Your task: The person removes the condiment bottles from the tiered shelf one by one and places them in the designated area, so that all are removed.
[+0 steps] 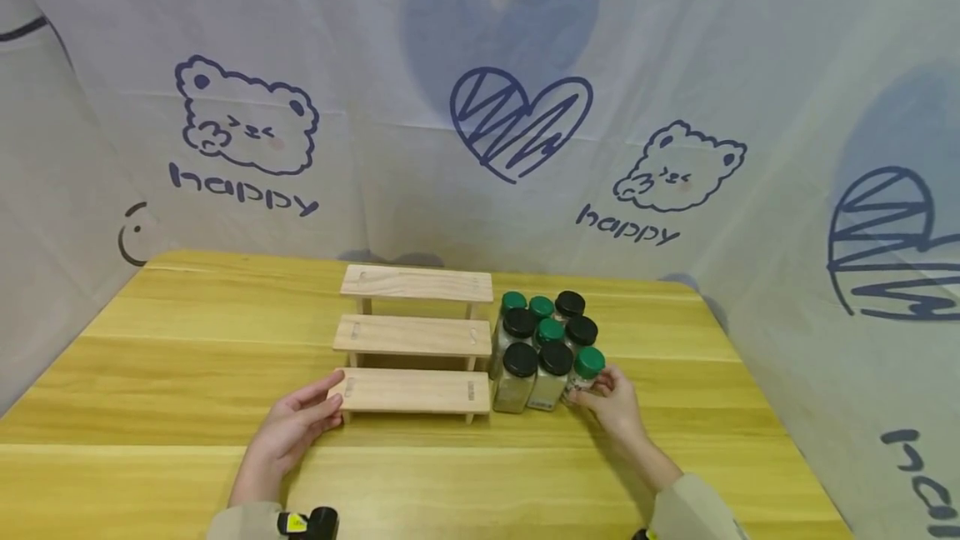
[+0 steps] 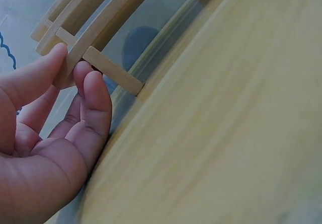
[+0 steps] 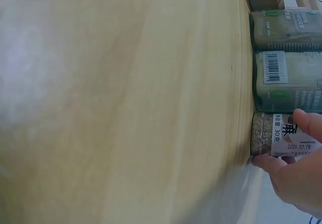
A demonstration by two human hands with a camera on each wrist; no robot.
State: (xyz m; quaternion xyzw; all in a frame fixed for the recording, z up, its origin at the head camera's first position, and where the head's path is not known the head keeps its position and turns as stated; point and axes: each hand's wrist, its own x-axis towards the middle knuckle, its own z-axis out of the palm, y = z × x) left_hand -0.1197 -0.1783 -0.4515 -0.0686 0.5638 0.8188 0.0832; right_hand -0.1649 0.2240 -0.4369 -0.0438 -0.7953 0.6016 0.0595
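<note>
My left hand (image 1: pixel 288 432) pinches the left end of the lowest board of a three-tier wooden stepped rack (image 1: pixel 412 390). In the left wrist view the thumb lies on one face of the board and curled fingers on the other. My right hand (image 1: pixel 618 407) holds a small green-capped spice jar (image 1: pixel 588 363) at the front right of a tight group of jars. Its label and grainy filling show in the right wrist view, with thumb and fingers on either side of the jar (image 3: pixel 261 133).
Two black-capped jars, a front left jar (image 1: pixel 516 382) and a middle jar (image 1: pixel 550 377), stand beside the held one. Several more jars with green or black caps are packed behind. A printed cloth (image 1: pixel 375 148) hangs behind the wooden table (image 1: pixel 187 340).
</note>
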